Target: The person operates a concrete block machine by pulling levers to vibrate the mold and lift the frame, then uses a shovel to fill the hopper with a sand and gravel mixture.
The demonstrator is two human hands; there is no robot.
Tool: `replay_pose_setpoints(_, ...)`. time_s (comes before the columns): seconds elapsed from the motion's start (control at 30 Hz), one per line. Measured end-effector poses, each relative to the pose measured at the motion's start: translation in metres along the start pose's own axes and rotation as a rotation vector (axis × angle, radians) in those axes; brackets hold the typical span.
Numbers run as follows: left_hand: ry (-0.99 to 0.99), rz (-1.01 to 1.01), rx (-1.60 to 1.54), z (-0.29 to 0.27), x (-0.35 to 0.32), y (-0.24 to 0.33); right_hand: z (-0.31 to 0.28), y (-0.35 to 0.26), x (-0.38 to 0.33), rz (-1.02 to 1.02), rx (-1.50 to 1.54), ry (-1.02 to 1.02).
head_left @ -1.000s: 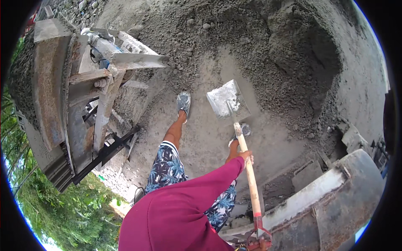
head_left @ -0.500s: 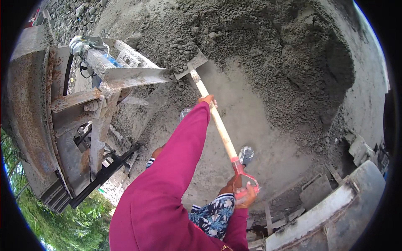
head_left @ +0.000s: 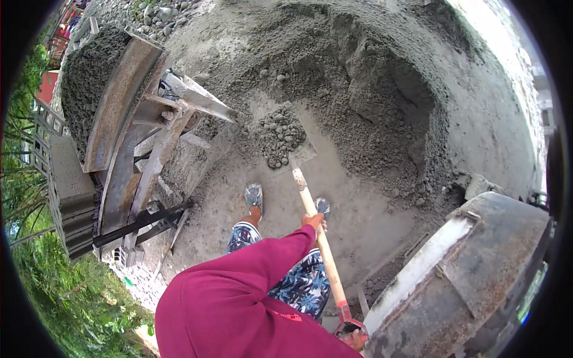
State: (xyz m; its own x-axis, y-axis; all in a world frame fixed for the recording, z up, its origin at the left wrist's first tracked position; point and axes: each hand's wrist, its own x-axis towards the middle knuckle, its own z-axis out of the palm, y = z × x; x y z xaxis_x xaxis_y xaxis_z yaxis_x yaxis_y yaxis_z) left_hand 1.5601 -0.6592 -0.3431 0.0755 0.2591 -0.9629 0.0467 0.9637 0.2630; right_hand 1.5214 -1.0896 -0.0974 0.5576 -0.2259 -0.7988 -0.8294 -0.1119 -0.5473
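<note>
My left hand (head_left: pixel 314 222) is wrapped round the wooden shaft of a shovel (head_left: pixel 327 259), midway along it. At the shaft's lower-right end, my right hand (head_left: pixel 356 340) grips the red D-shaped handle; the rusty metal drum partly crowds it in the picture. The shovel's flat blade points away from me, loaded with a heap of wet grey gravel and sand (head_left: pixel 279 134). Only the blade's right corner shows bare metal. Beyond the blade rises a large pile of damp grey sand (head_left: pixel 370 89).
A rusty steel frame with a curved trough (head_left: pixel 122 104) full of grey sand stands at left. A rusty curved metal body (head_left: pixel 471 280) fills the lower right. My covered feet (head_left: pixel 253 197) stand on dusty grey ground. Stones (head_left: pixel 161 21) lie at the far left, greenery at lower left.
The shovel has drawn back toward me, and its blade now bears a gravel heap. Both hands have come nearer my body, still gripping it. The view has shifted, showing more of the trough.
</note>
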Motion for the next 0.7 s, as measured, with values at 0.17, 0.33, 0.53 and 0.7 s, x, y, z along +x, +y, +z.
replay_pose_setpoints(0.17,-0.047,-0.095,0.042,-0.018,-0.1,-0.064,-0.086,-0.016,-0.079,-0.037,-0.019,0.166)
replay_pose_setpoints(0.33,-0.21,0.069,0.037,-0.035,-0.181,-0.046,-0.107,-0.004,-0.129,-0.16,0.066,0.161)
replay_pose_setpoints(0.53,-0.261,0.47,0.12,-0.065,-0.309,0.103,-0.051,0.014,-0.151,-0.246,0.203,-0.139)
replay_pose_setpoints(0.7,-0.328,0.795,0.147,-0.148,-0.399,0.258,0.048,0.033,-0.159,-0.137,0.462,-0.735)
